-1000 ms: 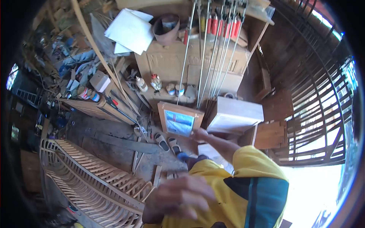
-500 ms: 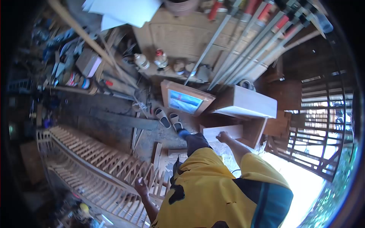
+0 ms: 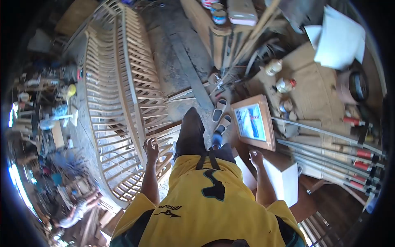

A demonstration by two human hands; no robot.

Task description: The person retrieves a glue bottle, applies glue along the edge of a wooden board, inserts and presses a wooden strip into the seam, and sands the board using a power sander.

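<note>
My left hand (image 3: 152, 150) hangs beside a long ribbed wooden frame (image 3: 117, 70), shaped like a boat hull, at the left. Its fingers are loosely bent and apart, and nothing shows in them. Whether it touches the ribs I cannot tell. My right hand (image 3: 256, 159) is at my right side, fingers half curled, with no object visible between them. Close to it are a pale box-like wooden piece (image 3: 284, 181) and a wood-framed panel with a blue-and-white picture (image 3: 251, 121).
Sandals (image 3: 220, 110) lie ahead on the floor near a plank (image 3: 191, 70). Long bar clamps (image 3: 325, 158) project from the right. A bench top (image 3: 308, 78) carries bottles (image 3: 284, 85), a round pot (image 3: 352, 86) and white sheets (image 3: 340, 39). Clutter fills the far left.
My view and body have turned left, so the ribbed frame now stands ahead on the left and the bench and clamps have shifted right. Both hands stay low at my sides.
</note>
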